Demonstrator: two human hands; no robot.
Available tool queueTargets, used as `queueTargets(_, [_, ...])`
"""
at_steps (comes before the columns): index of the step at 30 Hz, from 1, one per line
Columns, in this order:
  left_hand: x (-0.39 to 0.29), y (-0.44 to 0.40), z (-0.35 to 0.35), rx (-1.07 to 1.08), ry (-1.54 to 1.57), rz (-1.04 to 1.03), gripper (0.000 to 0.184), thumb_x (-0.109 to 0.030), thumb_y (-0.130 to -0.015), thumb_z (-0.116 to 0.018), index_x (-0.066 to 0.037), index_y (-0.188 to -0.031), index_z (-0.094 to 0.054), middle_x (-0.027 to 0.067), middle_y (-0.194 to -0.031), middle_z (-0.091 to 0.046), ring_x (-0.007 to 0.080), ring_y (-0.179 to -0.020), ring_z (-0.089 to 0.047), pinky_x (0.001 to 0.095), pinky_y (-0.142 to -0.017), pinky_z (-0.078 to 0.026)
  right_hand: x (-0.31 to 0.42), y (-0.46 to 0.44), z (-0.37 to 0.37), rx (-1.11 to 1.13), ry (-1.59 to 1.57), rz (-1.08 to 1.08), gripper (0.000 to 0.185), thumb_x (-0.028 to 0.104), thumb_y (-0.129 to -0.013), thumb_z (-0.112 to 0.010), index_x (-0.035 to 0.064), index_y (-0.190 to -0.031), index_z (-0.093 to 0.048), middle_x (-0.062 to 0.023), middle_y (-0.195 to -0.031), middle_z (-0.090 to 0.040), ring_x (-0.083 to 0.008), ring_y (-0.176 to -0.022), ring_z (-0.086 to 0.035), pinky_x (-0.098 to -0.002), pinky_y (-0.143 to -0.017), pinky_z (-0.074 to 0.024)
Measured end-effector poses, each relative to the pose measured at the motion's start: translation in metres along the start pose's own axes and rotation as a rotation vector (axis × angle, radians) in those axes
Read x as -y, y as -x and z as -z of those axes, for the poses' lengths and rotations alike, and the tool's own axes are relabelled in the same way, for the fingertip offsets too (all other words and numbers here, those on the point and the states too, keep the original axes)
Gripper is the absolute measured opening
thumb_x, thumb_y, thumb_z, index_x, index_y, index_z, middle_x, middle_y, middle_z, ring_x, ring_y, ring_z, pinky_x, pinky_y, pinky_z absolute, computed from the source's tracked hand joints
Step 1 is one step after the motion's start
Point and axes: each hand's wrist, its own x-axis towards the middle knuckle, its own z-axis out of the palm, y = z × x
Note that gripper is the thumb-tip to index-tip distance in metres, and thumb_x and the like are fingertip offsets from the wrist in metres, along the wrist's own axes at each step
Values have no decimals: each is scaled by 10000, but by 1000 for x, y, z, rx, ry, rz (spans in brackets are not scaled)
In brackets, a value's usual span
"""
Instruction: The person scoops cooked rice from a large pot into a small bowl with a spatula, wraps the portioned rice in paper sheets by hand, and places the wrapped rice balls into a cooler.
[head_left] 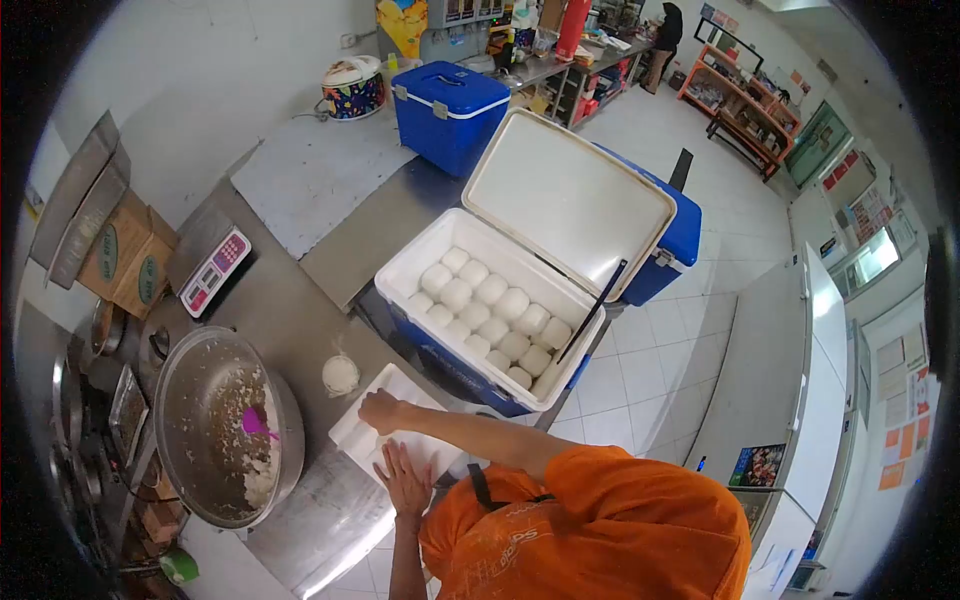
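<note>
A white rectangular sheet or shallow tray (425,440) lies at the edge of the steel table, under both hands. My left hand (405,482) rests flat at its near edge, fingers spread. My right hand (383,411) is closed over its upper left part; anything inside the fingers is hidden. Just beyond stands a small round portion of white rice (341,375). To the left sits a large metal pot (180,440) with rice stuck to its walls and a purple scoop (256,422) inside. An opened blue cooler box (450,350) holds several white rounded bundles (490,290).
A digital scale (215,273) and cardboard boxes (130,255) are beyond the pot. The cooler's raised lid (570,195) leans back near other blue coolers (450,115). A white chest freezer (770,360) stands at right. A person (665,45) is at a far counter.
</note>
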Motion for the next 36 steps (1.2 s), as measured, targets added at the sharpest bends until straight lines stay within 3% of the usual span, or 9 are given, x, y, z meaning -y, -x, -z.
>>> queueTargets(15, [22, 6, -28, 105, -149, 43, 689, -422, -985, -497, 63, -1451, -349, 222, -1505, -376, 372, -1453, -273, 685, -1161, -83, 35, 92, -27, -323, 94, 185, 85, 182, -771, -638, 149, -846, -656, -7, -958, -558, -218, -1073, -507, -292, -813, -521])
queueTargets(19, [34, 18, -28, -153, 49, 84, 516, -273, -930, -621, -13, -1356, -491, 199, -1364, -500, 350, -1357, -394, 692, -1147, -131, 39, 98, -39, -285, 223, 191, 175, 198, -809, -603, 84, -930, -658, -39, -1026, -561, -227, -1109, -495, -316, -860, -498])
queueTargets(21, [34, 16, -33, -519, -257, -1, 654, -225, -886, -673, -32, -1452, -407, 186, -1533, -376, 340, -1438, -332, 649, -1160, -144, 43, 103, -53, -328, 246, 194, 294, 203, -835, -583, 47, -1075, -649, -86, -1184, -563, -256, -1204, -471, -349, -940, -470])
queueTargets(26, [9, 17, -31, -116, -54, 204, 653, -242, -940, -586, 51, -1469, -340, 197, -1588, -301, 354, -1486, -260, 651, -1165, -109, 41, 146, -54, -270, 261, 135, 561, 232, -939, -514, -49, -1421, -459, -180, -1576, -329, -321, -1453, -303, -424, -1107, -369])
queueTargets(29, [11, 20, -38, -189, -39, 267, 604, -253, -967, -546, 42, -1460, -357, 221, -1572, -319, 345, -1427, -359, 618, -1149, -173, 6, 148, -87, -353, 105, 159, 572, 246, -948, -507, -71, -1420, -445, -195, -1550, -375, -330, -1438, -336, -438, -1127, -339])
queueTargets(31, [34, 22, -53, -203, -89, 258, 586, -275, -971, -543, 10, -1453, -372, 244, -1564, -317, 355, -1378, -415, 594, -1130, -222, -15, 124, -99, -364, -187, 57, 407, 202, -908, -550, 8, -1263, -594, -158, -1302, -588, -351, -1251, -489, -479, -1020, -386])
queueTargets(33, [34, -2, -40, -309, 39, 503, 582, -205, -863, -676, -60, -1385, -462, 238, -1414, -487, 337, -1236, -512, 570, -1050, -296, -23, 102, -56, -143, -129, -39, 259, 167, -878, -573, 48, -1097, -642, -121, -1125, -633, -309, -1194, -511, -442, -938, -425])
queueTargets(35, [9, -30, 11, -392, 11, 670, 578, -144, -795, -735, -82, -1328, -521, 203, -1329, -563, 329, -1192, -528, 575, -1013, -312, -11, 78, -43, -351, 13, -26, 229, 172, -860, -584, 56, -1044, -654, -116, -1045, -652, -313, -1146, -559, -462, -893, -462])
queueTargets(36, [7, -41, 23, -575, -143, 500, 404, -139, -775, -688, -65, -1166, -616, 157, -1013, -653, 346, -1011, -613, 533, -947, -412, -11, 65, -34, -462, 91, -20, 214, 174, -851, -589, 60, -1018, -661, -114, -1005, -661, -315, -1122, -583, -473, -870, -481])
